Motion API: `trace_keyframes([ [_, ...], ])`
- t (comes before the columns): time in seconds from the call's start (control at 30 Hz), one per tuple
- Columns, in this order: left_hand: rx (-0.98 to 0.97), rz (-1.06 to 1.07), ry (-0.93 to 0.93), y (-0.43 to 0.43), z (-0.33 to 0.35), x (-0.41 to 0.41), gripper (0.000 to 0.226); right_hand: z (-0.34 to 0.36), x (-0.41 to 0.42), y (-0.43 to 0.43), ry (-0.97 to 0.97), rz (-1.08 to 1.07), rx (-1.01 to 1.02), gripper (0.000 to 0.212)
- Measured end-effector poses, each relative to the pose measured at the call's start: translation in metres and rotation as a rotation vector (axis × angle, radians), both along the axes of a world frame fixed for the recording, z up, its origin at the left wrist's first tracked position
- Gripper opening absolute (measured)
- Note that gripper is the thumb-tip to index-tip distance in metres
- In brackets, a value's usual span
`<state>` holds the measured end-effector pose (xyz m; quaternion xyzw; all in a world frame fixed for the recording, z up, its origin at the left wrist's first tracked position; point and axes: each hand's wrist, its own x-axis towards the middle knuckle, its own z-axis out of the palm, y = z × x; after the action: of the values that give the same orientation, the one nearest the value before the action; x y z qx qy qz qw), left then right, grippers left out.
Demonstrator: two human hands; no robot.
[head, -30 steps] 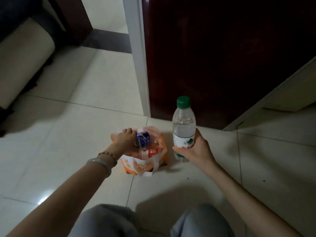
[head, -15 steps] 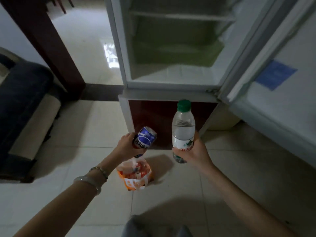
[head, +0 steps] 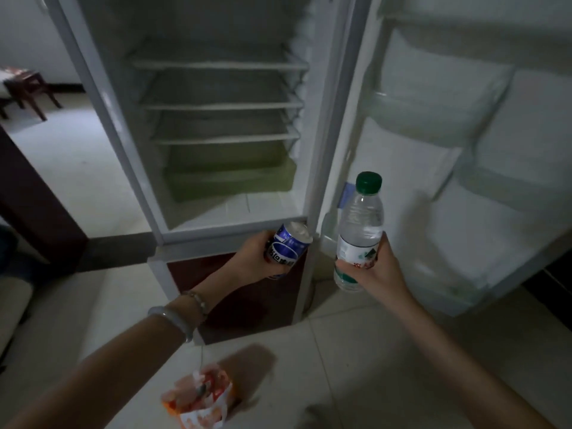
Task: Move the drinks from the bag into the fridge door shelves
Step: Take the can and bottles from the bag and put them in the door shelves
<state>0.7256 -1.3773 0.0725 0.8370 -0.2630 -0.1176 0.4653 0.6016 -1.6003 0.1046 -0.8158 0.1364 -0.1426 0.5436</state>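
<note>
At the far left a dark wooden stool [head: 28, 88] stands on the pale tiled floor [head: 93, 168] of the next room. The left hand [head: 252, 258], with two bracelets [head: 182, 314] on its wrist, holds a blue can [head: 289, 247]; its fingers [head: 263, 241] are curled round the can's body. The can is tilted, its pale top towards the fridge [head: 102, 97], and it is held in the air just in front of the sill under the open compartment, above the dark red lower door [head: 247, 301].

Inside the compartment are three wire shelves [head: 219, 103] and, under them, a green drawer [head: 229, 178]. Low on the floor, in front of the lower door and between the two forearms, sits the orange and white bag [head: 199, 397], blurred, so what it holds is unclear.

To the right, the right hand [head: 376, 269] holds a clear water bottle [head: 359, 224] with a green cap upright in the air. Its fingers [head: 345, 265] and thumb are wrapped round the label on the lower half. The bottle is beside the hinge edge of the open door, near a blue sticker [head: 348, 195]. Farther right are the white fridge door shelves [head: 433, 119], one above another on the inside of the door.
</note>
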Motion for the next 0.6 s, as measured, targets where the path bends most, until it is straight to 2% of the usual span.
trace_keyframes([
  [0.3,0.012,0.048,-0.041,-0.099,0.016,0.029,0.066,0.014,0.057,-0.099,-0.032,-0.014,-0.068,0.068],
  [0.4,0.030,0.059,-0.051,-0.107,0.014,0.033,0.069,-0.005,0.092,-0.108,-0.023,-0.007,-0.042,0.062],
  [0.6,0.062,0.125,-0.052,-0.099,0.007,0.037,0.067,-0.054,0.145,-0.102,0.046,0.037,-0.038,0.071],
])
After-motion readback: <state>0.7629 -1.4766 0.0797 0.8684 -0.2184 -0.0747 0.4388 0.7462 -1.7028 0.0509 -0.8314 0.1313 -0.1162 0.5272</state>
